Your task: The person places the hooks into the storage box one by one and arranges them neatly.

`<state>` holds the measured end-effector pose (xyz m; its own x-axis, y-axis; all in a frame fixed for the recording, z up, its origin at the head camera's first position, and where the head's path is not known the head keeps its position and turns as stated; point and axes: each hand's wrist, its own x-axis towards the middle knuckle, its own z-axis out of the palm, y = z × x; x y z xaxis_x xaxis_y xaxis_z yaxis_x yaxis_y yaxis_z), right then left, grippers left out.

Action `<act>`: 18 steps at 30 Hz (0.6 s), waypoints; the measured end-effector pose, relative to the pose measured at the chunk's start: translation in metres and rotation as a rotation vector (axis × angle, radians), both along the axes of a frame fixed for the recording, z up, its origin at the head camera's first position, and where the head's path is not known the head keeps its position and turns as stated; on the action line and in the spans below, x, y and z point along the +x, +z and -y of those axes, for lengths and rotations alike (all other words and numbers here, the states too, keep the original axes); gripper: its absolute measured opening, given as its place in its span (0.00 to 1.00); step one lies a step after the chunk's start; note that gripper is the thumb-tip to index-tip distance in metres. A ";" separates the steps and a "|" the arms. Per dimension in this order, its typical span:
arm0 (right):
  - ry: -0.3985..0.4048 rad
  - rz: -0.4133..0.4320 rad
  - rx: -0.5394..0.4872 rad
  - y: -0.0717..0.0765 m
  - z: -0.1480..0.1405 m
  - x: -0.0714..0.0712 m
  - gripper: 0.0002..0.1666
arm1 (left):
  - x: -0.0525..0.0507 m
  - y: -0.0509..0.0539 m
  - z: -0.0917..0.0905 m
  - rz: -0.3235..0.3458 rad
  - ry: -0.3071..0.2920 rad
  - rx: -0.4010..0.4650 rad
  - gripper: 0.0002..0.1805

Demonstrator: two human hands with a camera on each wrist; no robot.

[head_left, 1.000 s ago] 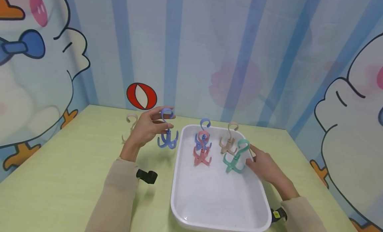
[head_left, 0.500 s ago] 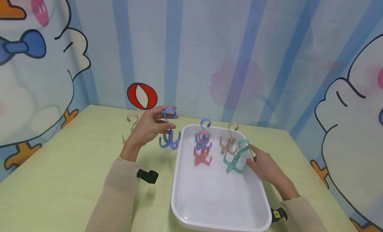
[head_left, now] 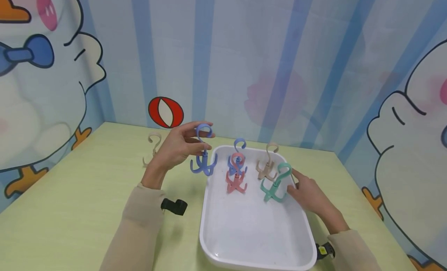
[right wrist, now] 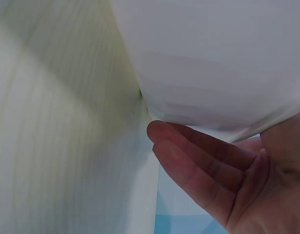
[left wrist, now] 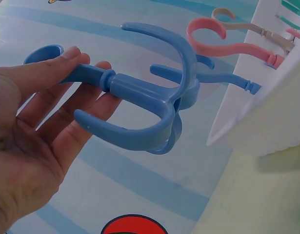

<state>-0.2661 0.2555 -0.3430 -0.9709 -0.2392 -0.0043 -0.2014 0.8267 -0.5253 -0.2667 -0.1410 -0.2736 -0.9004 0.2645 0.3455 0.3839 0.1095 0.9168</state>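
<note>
My left hand (head_left: 174,146) pinches the stem of a blue four-pronged swivel hook (head_left: 204,167) between thumb and fingers. It hangs upright in the air by the left rim of a white plastic tray (head_left: 255,232). Up close in the left wrist view, the blue hook (left wrist: 140,90) has its prongs pointing toward the tray. My right hand (head_left: 309,193) grips the tray's right rim, thumb inside and fingers along the outer wall. Inside the tray's far half stand another blue hook (head_left: 239,145), a pink one (head_left: 236,182), a beige one (head_left: 267,171) and a green one (head_left: 274,191).
Behind my left wrist, a beige hook (head_left: 154,138) stands on the pale green table (head_left: 80,193), partly hidden. A striped cartoon backdrop (head_left: 230,69) rises at the table's far edge and along both sides.
My left hand has moved to the right with the blue hook, bringing it closer to the tray's left rim. My right hand and the tray have stayed in place.
</note>
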 end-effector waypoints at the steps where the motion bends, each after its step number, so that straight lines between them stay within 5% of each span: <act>1: -0.001 0.001 0.002 0.000 0.000 0.000 0.41 | 0.001 0.000 -0.001 -0.004 -0.005 0.001 0.31; 18: -0.003 0.001 0.009 0.001 0.001 0.000 0.41 | 0.005 0.004 -0.014 -0.042 -0.061 0.006 0.30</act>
<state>-0.2664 0.2549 -0.3423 -0.9716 -0.2363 -0.0076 -0.1983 0.8321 -0.5180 -0.2618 -0.1269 -0.2694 -0.8673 0.3160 0.3847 0.4282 0.0792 0.9002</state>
